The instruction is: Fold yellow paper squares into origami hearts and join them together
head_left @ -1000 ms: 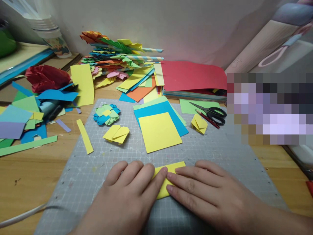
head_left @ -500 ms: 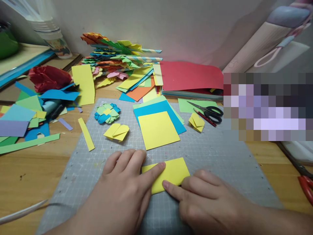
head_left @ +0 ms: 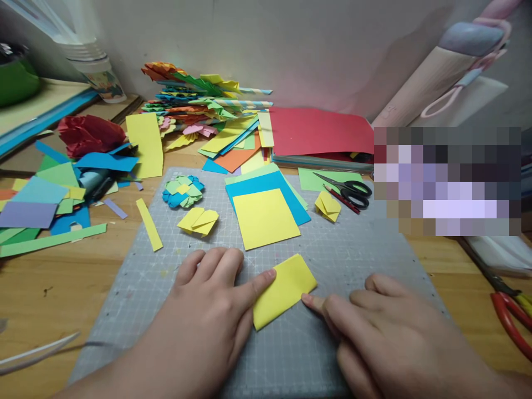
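Observation:
A folded yellow paper rectangle lies tilted on the grey cutting mat. My left hand rests flat on the mat, its index finger stretched out and pressing the paper's left edge. My right hand has its fingers curled, and one fingertip touches the paper's right corner. Neither hand lifts the paper.
On the mat lie a yellow square on blue sheets, two small yellow folded pieces, and a blue-green paper flower. Black scissors, a red sheet, and heaps of coloured paper lie around. Red-handled scissors sit at right.
The yellow paper has turned from level to tilted and slid a little away from me. My right hand drew back to the right, now touching only its corner.

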The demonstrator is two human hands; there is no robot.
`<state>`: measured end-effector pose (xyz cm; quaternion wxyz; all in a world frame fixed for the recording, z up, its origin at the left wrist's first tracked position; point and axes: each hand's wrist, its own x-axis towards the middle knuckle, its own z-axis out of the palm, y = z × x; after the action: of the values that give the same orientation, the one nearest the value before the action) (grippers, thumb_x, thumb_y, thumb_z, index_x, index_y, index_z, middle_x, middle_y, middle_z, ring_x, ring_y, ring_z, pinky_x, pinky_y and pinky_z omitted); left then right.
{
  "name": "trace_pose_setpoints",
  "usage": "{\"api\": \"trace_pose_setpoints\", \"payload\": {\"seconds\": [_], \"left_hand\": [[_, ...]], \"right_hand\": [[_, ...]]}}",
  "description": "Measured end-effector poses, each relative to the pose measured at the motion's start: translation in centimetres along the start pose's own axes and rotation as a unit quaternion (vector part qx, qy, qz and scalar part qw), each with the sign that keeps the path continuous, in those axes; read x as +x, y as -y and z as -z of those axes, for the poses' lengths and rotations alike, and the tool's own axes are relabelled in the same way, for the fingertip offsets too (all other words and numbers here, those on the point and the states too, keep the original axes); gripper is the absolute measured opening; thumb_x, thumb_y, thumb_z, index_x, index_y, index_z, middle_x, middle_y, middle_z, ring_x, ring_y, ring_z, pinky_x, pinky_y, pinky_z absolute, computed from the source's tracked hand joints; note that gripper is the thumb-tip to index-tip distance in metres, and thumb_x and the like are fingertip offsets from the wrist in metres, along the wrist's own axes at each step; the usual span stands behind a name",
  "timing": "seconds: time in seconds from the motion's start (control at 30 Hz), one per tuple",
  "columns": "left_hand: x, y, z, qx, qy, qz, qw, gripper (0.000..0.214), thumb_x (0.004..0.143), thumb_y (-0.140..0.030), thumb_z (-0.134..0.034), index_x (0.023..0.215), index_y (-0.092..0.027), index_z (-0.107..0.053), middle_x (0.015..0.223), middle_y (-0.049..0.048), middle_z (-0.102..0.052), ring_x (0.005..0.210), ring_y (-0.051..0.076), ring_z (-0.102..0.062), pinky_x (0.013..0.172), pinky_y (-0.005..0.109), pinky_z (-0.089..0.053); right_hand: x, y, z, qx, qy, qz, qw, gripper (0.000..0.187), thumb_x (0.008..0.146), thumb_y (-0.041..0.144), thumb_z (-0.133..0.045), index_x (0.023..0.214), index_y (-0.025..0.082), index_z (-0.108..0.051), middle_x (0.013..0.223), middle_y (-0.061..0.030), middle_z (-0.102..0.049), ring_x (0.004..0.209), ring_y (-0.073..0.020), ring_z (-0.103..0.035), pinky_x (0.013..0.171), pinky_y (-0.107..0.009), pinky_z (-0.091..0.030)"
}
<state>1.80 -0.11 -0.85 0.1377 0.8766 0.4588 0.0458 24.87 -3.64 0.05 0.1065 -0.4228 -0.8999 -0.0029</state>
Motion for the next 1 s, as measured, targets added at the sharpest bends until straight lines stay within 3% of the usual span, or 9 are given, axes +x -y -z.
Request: {"api": "trace_pose_setpoints", "payload": {"seconds": [0.13,0.23,0.33,0.53,0.67,0.77,0.87,0.93,1.0], "left_hand": [[-0.2,-0.1,-0.2,-0.001,-0.013,-0.001,1.0,0.035,0.091,-0.033,-0.049,0.124,-0.044,-0.053,0.092,0.0012,-0.054,0.087,0.022,-0.049,0.079,0.039,-0.033],[-0.3,-0.2,-0.4,0.0,-0.024,-0.006,1.0,0.036,0.09,-0.031,-0.051,0.124,-0.043,-0.053,0.092,0.0011,-0.053,0.088,0.021,-0.048,0.079,0.038,-0.032],[-0.3,-0.1,-0.5,0.0,-0.02,-0.001,1.0,0.036,0.091,-0.031,-0.05,0.124,-0.044,-0.053,0.092,0.0006,-0.053,0.089,0.021,-0.047,0.08,0.038,-0.03],[-0.2,0.0,-0.6,0.005,0.01,-0.001,1.0,0.039,0.091,-0.03,-0.048,0.127,-0.045,-0.049,0.093,0.0018,-0.051,0.09,0.024,-0.046,0.082,0.043,-0.03],[-0.2,0.0,-0.5,-0.007,0.012,0.002,1.0,0.036,0.092,-0.032,-0.046,0.125,-0.045,-0.05,0.093,0.002,-0.051,0.09,0.024,-0.046,0.081,0.043,-0.03],[-0.3,-0.1,-0.6,-0.017,0.003,0.002,1.0,0.037,0.092,-0.03,-0.046,0.126,-0.044,-0.05,0.095,0.002,-0.051,0.09,0.024,-0.045,0.081,0.042,-0.029],[-0.3,-0.2,-0.8,-0.021,-0.006,0.0,1.0,0.036,0.092,-0.03,-0.046,0.126,-0.042,-0.051,0.094,0.0021,-0.051,0.09,0.023,-0.045,0.081,0.042,-0.029],[-0.3,-0.2,-0.8,-0.02,-0.011,0.001,1.0,0.035,0.092,-0.03,-0.046,0.124,-0.042,-0.052,0.094,0.0023,-0.051,0.09,0.024,-0.045,0.081,0.042,-0.029],[-0.2,-0.2,-0.8,-0.019,-0.014,-0.003,1.0,0.035,0.091,-0.03,-0.046,0.123,-0.041,-0.053,0.093,0.0024,-0.052,0.089,0.024,-0.045,0.081,0.042,-0.029]], "right_hand": [[0.4,0.2,-0.3,0.048,-0.026,0.051,0.997,0.021,0.081,0.006,-0.041,0.08,0.017,-0.058,0.066,-0.0038,-0.067,0.052,-0.014,-0.053,0.058,-0.033,-0.034],[0.4,0.4,-0.9,0.054,-0.037,0.118,0.991,0.026,0.08,0.004,-0.038,0.092,0.015,-0.058,0.069,-0.0029,-0.069,0.046,-0.0123,-0.05,0.052,-0.031,-0.033],[0.3,0.4,-0.6,0.007,0.022,0.065,0.998,0.036,0.077,0.007,-0.037,0.106,0.011,-0.057,0.063,-0.0016,-0.067,0.042,-0.0148,-0.053,0.048,-0.032,-0.033],[0.4,-0.6,1.2,-0.058,0.07,-0.025,0.996,0.025,0.071,0.01,-0.039,0.083,0.017,-0.059,0.045,0.0004,-0.056,0.033,-0.019,-0.049,0.042,-0.032,-0.025],[0.7,-1.1,1.5,-0.019,0.06,-0.05,0.997,0.019,0.075,0.011,-0.04,0.073,0.02,-0.057,0.044,0.0005,-0.053,0.037,-0.0187,-0.048,0.045,-0.031,-0.026],[1.2,-1.1,1.2,0.029,-0.006,-0.029,0.999,0.023,0.083,0.012,-0.04,0.087,0.017,-0.062,0.065,-0.004,-0.063,0.055,-0.0191,-0.055,0.053,-0.031,-0.032],[1.4,-1.1,0.4,0.064,0.009,0.049,0.997,0.028,0.09,0.023,-0.043,0.112,0.022,-0.061,0.087,-0.0043,-0.067,0.071,-0.0204,-0.057,0.06,-0.032,-0.035],[1.1,-1.3,-0.1,0.035,0.04,0.058,0.997,0.028,0.092,0.033,-0.045,0.113,0.024,-0.063,0.081,-0.0023,-0.066,0.067,-0.0205,-0.056,0.061,-0.033,-0.034],[0.7,-1.7,-0.4,-0.051,0.055,-0.004,0.997,0.033,0.094,0.033,-0.042,0.11,0.017,-0.065,0.074,-0.0054,-0.067,0.064,-0.0226,-0.056,0.062,-0.036,-0.033]]}}
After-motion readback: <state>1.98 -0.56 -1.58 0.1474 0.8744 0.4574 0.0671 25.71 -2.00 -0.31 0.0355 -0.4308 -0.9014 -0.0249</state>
